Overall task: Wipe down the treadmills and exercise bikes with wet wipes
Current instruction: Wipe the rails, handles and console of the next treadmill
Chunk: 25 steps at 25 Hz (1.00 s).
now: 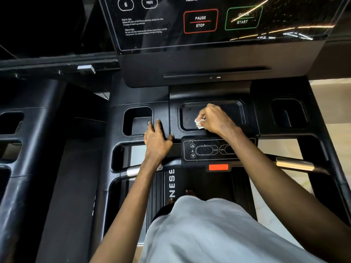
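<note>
Wet wipe (199, 123) is bunched up and mostly hidden in the right hand (214, 119), which pinches it down in the middle tray (234, 111) of the treadmill (136, 95). The left hand (157, 138) lies flat, fingers spread, beside the cup hole (136, 120). The screen (171, 33) is cut off at the top.

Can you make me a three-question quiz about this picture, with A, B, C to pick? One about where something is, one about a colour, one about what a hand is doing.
1. Where is the wipe? A in the middle tray; B on the floor; C on the screen.
2. What colour is the outline of the pause-stop button? A green; B red; C blue.
3. What is the left hand doing? A squeezing a bottle; B waving in the air; C resting flat on the treadmill.
Answers: 1 A, the right hand holds it there. 2 B, its outline is red. 3 C, its fingers lie straight on the black top.
</note>
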Tool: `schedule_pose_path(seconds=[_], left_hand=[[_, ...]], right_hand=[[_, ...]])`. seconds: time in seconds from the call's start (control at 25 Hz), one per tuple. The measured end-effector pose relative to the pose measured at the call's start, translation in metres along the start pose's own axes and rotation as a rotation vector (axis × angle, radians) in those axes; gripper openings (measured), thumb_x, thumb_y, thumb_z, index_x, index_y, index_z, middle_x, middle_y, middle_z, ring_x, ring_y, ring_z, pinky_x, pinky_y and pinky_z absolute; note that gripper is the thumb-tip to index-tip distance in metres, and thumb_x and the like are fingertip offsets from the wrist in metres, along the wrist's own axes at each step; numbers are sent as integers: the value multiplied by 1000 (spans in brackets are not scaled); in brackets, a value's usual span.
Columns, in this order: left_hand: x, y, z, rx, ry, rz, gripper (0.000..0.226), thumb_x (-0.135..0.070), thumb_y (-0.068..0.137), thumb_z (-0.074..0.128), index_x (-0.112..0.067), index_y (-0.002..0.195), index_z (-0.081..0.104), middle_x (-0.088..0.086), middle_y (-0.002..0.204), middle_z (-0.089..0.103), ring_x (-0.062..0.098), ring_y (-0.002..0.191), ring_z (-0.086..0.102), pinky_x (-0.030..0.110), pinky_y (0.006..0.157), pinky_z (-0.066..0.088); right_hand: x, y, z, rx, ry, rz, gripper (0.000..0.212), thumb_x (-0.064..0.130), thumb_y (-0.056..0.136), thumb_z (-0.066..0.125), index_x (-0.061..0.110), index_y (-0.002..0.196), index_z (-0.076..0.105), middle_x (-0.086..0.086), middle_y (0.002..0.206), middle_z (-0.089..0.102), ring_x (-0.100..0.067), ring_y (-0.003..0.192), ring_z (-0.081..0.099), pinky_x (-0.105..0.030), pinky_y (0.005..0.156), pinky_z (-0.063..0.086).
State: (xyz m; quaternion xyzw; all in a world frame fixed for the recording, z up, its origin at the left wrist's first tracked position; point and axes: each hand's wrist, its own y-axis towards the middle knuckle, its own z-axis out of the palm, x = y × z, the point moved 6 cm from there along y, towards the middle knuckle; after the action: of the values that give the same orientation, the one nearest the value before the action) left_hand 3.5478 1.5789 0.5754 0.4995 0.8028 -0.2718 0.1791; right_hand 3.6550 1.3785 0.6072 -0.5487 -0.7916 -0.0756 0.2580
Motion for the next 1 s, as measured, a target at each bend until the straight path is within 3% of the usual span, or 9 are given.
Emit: schedule_pose_path(seconds=[0.24,0.4,0.48,0.64,0.72,0.8,0.88,1.0], left_hand=[[-10,5,4,-82,129,-5,79,-46,98,56,-6,157,22,31,161,18,44,147,25,54,122,19],[-16,15,6,-67,162,-43,91,-60,96,53,-8,159,15,30,162,13,43,149,22,53,120,21],[-18,20,7,-75,168,-57,95,-65,93,53,-8,159,14,31,162,13,45,147,24,53,119,23],[-20,27,11,-69,148,-86,98,-67,92,53,-8,159,12,30,163,10,45,147,23,54,117,23],[-19,28,13,-87,128,-78,99,-68,92,52,-7,159,12,29,163,10,45,147,23,55,117,21],[-14,27,15,-115,94,-66,101,-70,90,52,-8,159,13,27,163,12,44,146,23,54,116,20],[-11,25,15,-139,45,-48,102,-72,88,55,-10,159,17,25,163,15,44,145,25,55,117,17],[-10,25,15,-162,-7,-34,101,-71,85,60,-12,158,22,22,162,19,43,144,27,56,117,16]], right_hand=[[45,12,18,-6,-97,-263,37,0,94,59,10,128,67,-6,130,62,-22,118,61,-31,108,43],[-5,13,-8,-116,-70,64,32,5,90,68,13,120,72,-13,116,68,-32,105,67,-35,92,53],[-35,-3,-18,-152,-22,206,28,7,90,67,15,116,75,-14,114,72,-33,104,69,-37,91,55],[-36,-23,-12,-168,34,153,31,9,93,66,12,123,71,-10,121,65,-29,108,66,-34,99,51],[-21,-10,-7,-113,61,43,47,15,95,65,12,141,56,-7,143,51,-26,126,57,-32,111,41],[-3,4,7,33,59,-73,67,22,98,62,13,157,31,0,163,23,-21,145,37,-32,120,26],[13,12,24,170,-35,-196,81,29,100,59,14,161,8,2,169,-2,-17,154,10,-33,124,13],[15,20,31,196,-262,-234,78,39,105,43,14,160,-5,-2,167,-14,-15,154,-10,-44,126,-3]])
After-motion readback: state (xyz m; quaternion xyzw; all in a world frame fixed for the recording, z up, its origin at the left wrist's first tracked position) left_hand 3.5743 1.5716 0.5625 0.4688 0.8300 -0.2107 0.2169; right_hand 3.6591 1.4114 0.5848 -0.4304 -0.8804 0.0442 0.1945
